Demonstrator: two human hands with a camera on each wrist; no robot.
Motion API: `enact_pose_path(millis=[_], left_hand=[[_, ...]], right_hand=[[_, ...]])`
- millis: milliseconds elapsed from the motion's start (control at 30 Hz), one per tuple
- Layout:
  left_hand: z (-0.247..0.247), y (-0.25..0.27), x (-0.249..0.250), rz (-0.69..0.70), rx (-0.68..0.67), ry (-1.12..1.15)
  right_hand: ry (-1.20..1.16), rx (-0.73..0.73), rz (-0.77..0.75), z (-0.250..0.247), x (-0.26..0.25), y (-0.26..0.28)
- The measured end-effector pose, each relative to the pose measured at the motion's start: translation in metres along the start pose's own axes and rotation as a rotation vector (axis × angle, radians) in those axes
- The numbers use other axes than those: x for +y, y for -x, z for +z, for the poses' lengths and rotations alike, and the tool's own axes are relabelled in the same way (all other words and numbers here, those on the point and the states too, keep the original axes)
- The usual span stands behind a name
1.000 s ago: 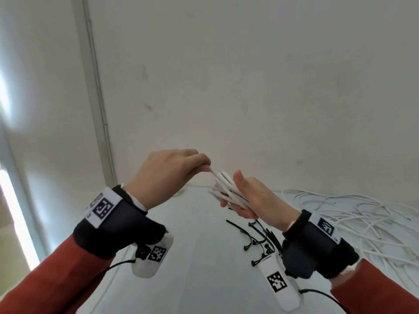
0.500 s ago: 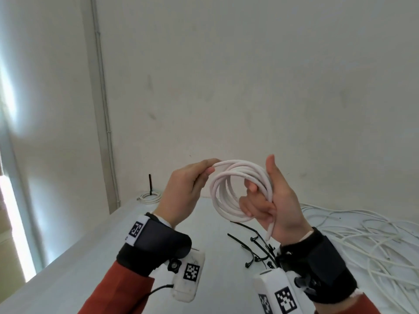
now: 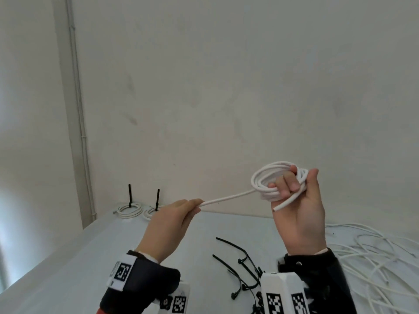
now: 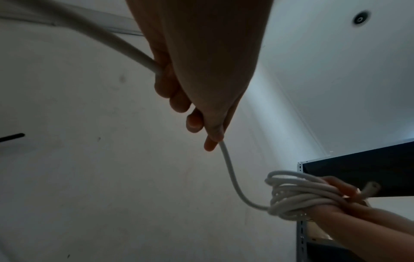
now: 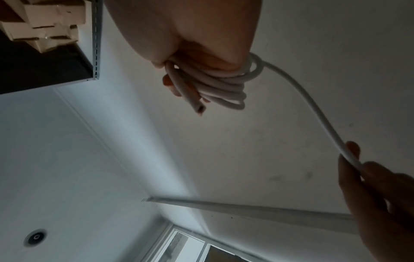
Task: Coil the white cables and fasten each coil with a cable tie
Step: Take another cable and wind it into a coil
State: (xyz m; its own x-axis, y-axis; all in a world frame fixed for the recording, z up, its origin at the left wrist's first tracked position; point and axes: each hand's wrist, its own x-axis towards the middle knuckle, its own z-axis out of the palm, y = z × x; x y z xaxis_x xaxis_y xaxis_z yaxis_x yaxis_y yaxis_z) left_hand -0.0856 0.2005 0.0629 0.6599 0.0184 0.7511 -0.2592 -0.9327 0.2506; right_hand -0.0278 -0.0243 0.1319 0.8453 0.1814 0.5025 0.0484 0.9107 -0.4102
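A white cable coil (image 3: 269,180) (image 4: 298,196) (image 5: 224,83) is held up in the air, gripped by my right hand (image 3: 297,200) with fingers curled through its loops. One cut end of the cable (image 3: 284,203) sticks out below those fingers. From the coil a straight run of cable (image 3: 226,198) stretches left to my left hand (image 3: 172,220), which pinches it between thumb and fingers (image 4: 210,134). Several black cable ties (image 3: 240,266) lie on the white table (image 3: 90,257) below the hands.
Two tied white coils (image 3: 129,210) (image 3: 152,211) with upright black tie tails lie at the table's far left by the wall. A tangle of loose white cables (image 3: 374,264) covers the table's right side. A dark metal shelf (image 4: 358,172) stands to the right.
My left hand has drawn away to the left and down, pulling a straight length of cable out from the coil. My right hand has moved right with the coil.
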Motion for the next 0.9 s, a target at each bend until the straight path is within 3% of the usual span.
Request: enact_pose_path(millis=[133, 267, 500, 633, 733, 900], left_hand=[[0.002, -0.006, 0.010, 0.080, -0.030, -0.040], [-0.001, -0.008, 0.030, 0.192, -0.002, -0.143], [-0.010, -0.003, 0.042, 0.276, -0.096, -0.138], [-0.021, -0.003, 0.038, 0.265, -0.155, -0.095], [-0.034, -0.005, 0.035, 0.247, -0.121, -0.043], [-0.049, -0.006, 0.031, 0.267, -0.045, 0.020]], right_hand=[[0.165, 0.047, -0.087, -0.013, 0.009, -0.008], [0.640, 0.040, -0.217, -0.024, 0.030, -0.010], [1.378, -0.314, -0.195, -0.035, 0.049, 0.000], [1.761, -0.497, -0.055, -0.031, 0.052, 0.002], [1.801, -0.594, 0.094, -0.031, 0.054, 0.005], [1.448, -0.684, 0.238, -0.022, 0.058, 0.013]])
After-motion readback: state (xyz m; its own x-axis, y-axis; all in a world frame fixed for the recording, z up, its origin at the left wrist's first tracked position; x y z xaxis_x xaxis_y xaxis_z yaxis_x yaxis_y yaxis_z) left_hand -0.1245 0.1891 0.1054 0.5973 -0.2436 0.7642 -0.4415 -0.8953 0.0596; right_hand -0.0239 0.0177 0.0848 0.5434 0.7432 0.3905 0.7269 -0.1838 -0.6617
